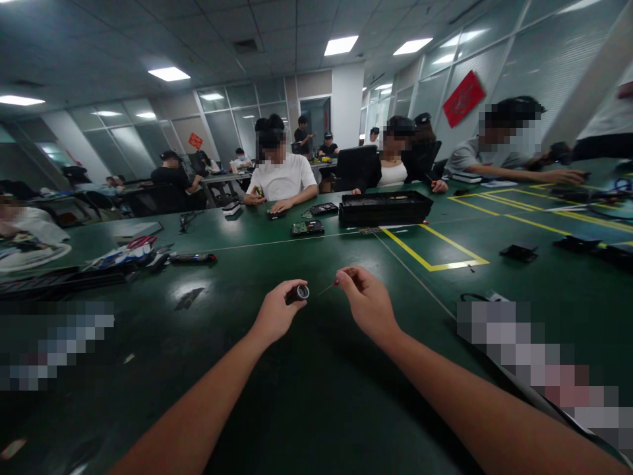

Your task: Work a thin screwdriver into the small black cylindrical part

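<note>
My left hand (277,311) is closed round a small dark cylindrical part with a shiny ring end (299,292), held just above the green table (306,369). My right hand (366,300) is pinched on a thin pin-like tool with a red tip (330,285), whose point aims left toward the ring. The two hands are a few centimetres apart, in front of me at the middle of the table.
A long black tray (384,207) and a circuit board (307,228) lie further back. Yellow tape lines (435,254) mark the table to the right. Tools and cables (133,254) lie at the left. Other people sit at work across the table.
</note>
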{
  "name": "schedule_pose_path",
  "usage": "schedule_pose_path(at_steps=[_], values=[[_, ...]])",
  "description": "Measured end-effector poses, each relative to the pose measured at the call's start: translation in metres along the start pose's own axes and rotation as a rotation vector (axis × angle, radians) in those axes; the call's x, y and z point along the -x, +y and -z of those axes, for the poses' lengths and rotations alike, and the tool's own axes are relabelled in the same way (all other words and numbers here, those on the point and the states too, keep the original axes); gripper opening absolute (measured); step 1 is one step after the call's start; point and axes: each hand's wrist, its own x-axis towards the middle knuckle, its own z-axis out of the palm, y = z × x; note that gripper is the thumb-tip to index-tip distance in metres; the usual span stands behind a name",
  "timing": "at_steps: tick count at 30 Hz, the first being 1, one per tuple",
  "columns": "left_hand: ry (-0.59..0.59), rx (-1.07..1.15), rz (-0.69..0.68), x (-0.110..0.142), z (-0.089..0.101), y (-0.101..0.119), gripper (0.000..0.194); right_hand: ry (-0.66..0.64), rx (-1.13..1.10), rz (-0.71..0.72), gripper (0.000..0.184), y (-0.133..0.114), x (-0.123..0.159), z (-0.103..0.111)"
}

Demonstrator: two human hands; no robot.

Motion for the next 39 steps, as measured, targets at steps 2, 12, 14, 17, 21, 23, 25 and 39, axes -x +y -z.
schedule_pose_path(at_steps=[2, 12, 14, 17, 21, 23, 25, 39], values=[[0.002, -0.068, -0.053, 0.005, 0.001, -0.002, 0.039, 0.017, -0.047, 0.027, 0.03, -0.002, 0.002, 0.0], [0.026, -0.058, -0.046, 0.007, 0.001, -0.008, 0.041, -0.097, -0.077, 0.052, 0.026, -0.003, 0.012, -0.003], [0.016, -0.039, -0.041, 0.008, 0.001, -0.008, 0.042, -0.097, -0.057, 0.045, 0.025, -0.003, 0.011, -0.003], [0.003, -0.028, -0.009, 0.009, 0.002, -0.007, 0.044, -0.083, -0.015, 0.052, 0.024, -0.005, 0.009, -0.002], [0.006, -0.033, 0.012, 0.01, 0.002, -0.006, 0.045, -0.081, 0.037, 0.065, 0.022, -0.009, 0.008, 0.0], [-0.002, -0.035, 0.007, 0.01, 0.002, -0.005, 0.046, -0.079, 0.044, 0.063, 0.023, -0.01, 0.008, 0.001], [-0.013, -0.034, -0.005, 0.01, 0.002, -0.006, 0.046, -0.077, 0.045, 0.056, 0.024, -0.011, 0.009, 0.001], [-0.029, -0.067, -0.067, 0.009, 0.002, -0.012, 0.045, -0.016, -0.009, -0.09, 0.032, -0.009, 0.005, 0.001]])
